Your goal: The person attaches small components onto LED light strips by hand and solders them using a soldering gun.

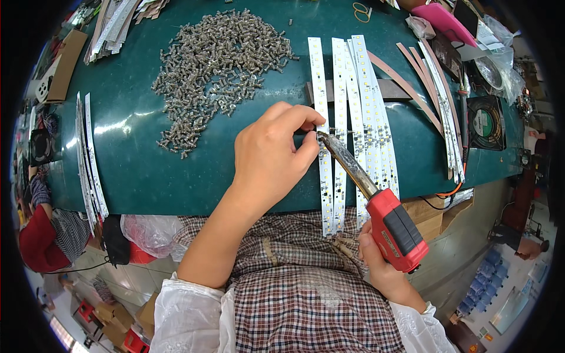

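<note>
My right hand (382, 267) grips a red and black soldering gun (395, 229). Its long, darkened tip slants up and left to the middle of a white LED strip (318, 67). There my left hand (265, 150) pinches thumb and forefinger together at the strip's edge, close to the tip; whatever they hold is too small to make out. Several more LED strips (368, 88) lie side by side to the right, their near ends past the table's front edge. A dark flat bar (393, 90) runs crosswise under the strips.
A large heap of small metal cylindrical parts (218, 65) covers the green table (247, 182) left of centre. More strips (88, 159) lie at the left edge. Copper-coloured and white strips (438, 100), a black fan (486, 123) and a pink flat object (445, 23) are at right.
</note>
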Tool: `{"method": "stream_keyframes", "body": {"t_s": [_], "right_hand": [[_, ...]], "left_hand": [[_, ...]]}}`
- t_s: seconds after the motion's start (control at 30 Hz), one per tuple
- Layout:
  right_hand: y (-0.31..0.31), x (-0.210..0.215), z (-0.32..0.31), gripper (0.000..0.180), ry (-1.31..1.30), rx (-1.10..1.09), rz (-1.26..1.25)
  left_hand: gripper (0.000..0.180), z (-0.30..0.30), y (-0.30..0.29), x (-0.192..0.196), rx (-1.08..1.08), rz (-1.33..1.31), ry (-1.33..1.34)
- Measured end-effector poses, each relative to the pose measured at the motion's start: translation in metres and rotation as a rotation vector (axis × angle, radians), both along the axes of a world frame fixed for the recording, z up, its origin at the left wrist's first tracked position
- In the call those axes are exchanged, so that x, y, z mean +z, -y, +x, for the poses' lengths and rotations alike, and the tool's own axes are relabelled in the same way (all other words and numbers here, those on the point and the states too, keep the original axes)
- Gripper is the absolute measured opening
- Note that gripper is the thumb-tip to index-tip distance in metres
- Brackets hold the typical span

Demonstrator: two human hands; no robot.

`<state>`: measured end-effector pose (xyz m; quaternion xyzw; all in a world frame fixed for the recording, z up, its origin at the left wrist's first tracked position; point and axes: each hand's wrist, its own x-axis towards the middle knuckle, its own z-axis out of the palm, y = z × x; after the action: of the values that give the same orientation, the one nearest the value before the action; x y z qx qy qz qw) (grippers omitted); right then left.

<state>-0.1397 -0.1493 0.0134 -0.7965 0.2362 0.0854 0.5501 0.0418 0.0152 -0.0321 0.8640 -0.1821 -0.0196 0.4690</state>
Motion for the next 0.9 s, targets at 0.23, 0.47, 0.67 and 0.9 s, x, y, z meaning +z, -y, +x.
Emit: {"method": "stream_keyframes", "body": {"t_s": [0.23,0.47,0.67,0.9], "right_hand": [[0.002,0.004,-0.005,0.009,0.101,-0.028,0.085],[0.030,0.019,0.012,0.020,0.422,-0.360,-0.028],[0.100,0.013,0.065,0.039,0.533,-0.383,-0.706],[0.120,-0.019,0.135,0.046,0.527,-0.027,-1.181]], "left_hand": [[0.021,0.001,0.000,0.003,0.004,-0.006,-0.017],[0.020,0.000,0.002,0.010,0.004,-0.028,-0.062],[0.033,-0.007,0.001,0.020,-0.081,-0.078,-0.210],[0.047,-0.016,0.004,0.025,-0.085,-0.117,-0.291]]}}
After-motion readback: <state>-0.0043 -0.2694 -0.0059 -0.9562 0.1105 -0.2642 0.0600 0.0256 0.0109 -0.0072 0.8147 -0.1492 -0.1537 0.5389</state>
